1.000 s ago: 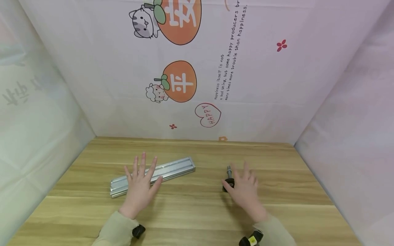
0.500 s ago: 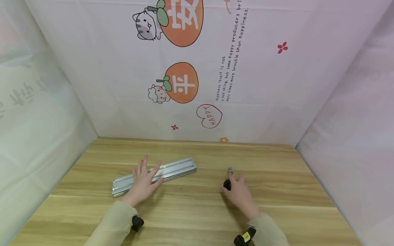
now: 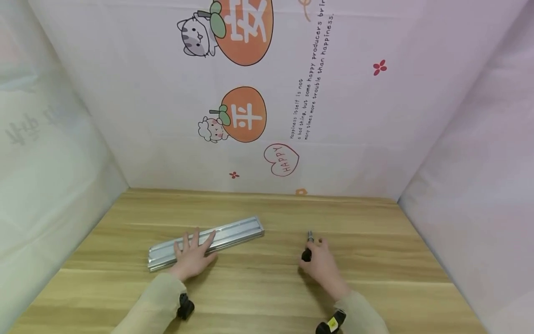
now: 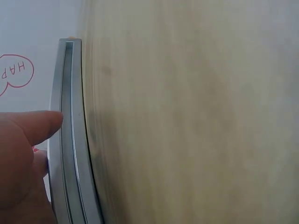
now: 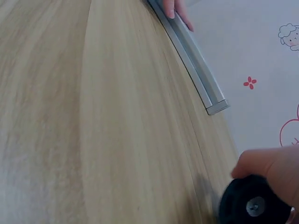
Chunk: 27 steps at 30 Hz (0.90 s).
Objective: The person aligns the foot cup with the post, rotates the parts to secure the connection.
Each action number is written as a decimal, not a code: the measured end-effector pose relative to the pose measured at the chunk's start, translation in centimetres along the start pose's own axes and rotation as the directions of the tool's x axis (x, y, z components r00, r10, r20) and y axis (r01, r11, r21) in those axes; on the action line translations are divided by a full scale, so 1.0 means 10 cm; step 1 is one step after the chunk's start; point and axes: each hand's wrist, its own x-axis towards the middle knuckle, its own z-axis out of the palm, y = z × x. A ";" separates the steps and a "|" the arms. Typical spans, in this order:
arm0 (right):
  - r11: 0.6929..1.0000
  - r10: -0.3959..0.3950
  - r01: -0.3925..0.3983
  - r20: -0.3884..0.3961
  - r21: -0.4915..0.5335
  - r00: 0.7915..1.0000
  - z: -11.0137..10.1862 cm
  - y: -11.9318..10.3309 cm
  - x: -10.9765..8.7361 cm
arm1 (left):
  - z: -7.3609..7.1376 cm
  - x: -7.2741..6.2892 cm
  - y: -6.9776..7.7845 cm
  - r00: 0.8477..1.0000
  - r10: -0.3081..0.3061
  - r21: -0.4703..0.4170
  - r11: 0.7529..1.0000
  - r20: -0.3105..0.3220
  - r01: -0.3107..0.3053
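Note:
A silver aluminium profile (image 3: pixel 235 233) with grooves lies slantwise on the wooden table. Across its middle rests my left hand (image 3: pixel 192 262), fingers spread over the top and thumb near the front edge. In the left wrist view, the thumb (image 4: pixel 44 123) touches the profile's grooved side (image 4: pixel 70 154). To the right, my right hand (image 3: pixel 323 266) pinches a black round part with a metal stem (image 3: pixel 306 255) between thumb and fingers; the stem points away from me. The right wrist view shows the part's black disc (image 5: pixel 254 205) with a grey centre, partly covered by fingers.
The wooden table (image 3: pixel 258 297) spreads in front of both hands. A white printed cloth (image 3: pixel 333 153) stands at the back, with pale cloth walls on the left (image 3: pixel 54 176) and right (image 3: pixel 467 185).
My left hand has come down onto the profile. My right hand has lowered, its fingers closing around the black stemmed part. The profile and the part have stayed in about the same place.

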 end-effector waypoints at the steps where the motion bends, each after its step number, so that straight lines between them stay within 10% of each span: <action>1: 1.000 0.009 -0.009 -0.003 0.014 1.000 -0.02 0.00 -0.01 | 0.00 0.01 0.00 1.000 -0.001 0.001 1.000 0.006 0.001; 15: 0.978 0.073 -0.031 -0.198 0.207 0.977 -0.26 0.06 -0.07 | -0.04 0.00 0.05 1.000 -0.016 0.017 1.000 0.026 0.016; 19: 0.923 0.182 -0.098 -0.199 0.372 0.963 -0.33 0.17 -0.11 | -0.06 0.01 0.05 0.998 -0.021 0.009 1.000 0.052 0.021; 22: 0.790 0.291 -0.198 -0.071 0.580 0.954 -0.39 0.25 -0.14 | -0.08 0.02 0.05 0.997 -0.023 -0.004 1.000 0.070 0.023; 27: 0.372 0.347 -0.372 0.245 0.850 0.905 -0.39 0.32 -0.19 | -0.11 0.02 0.05 0.996 -0.019 -0.020 1.000 0.087 0.020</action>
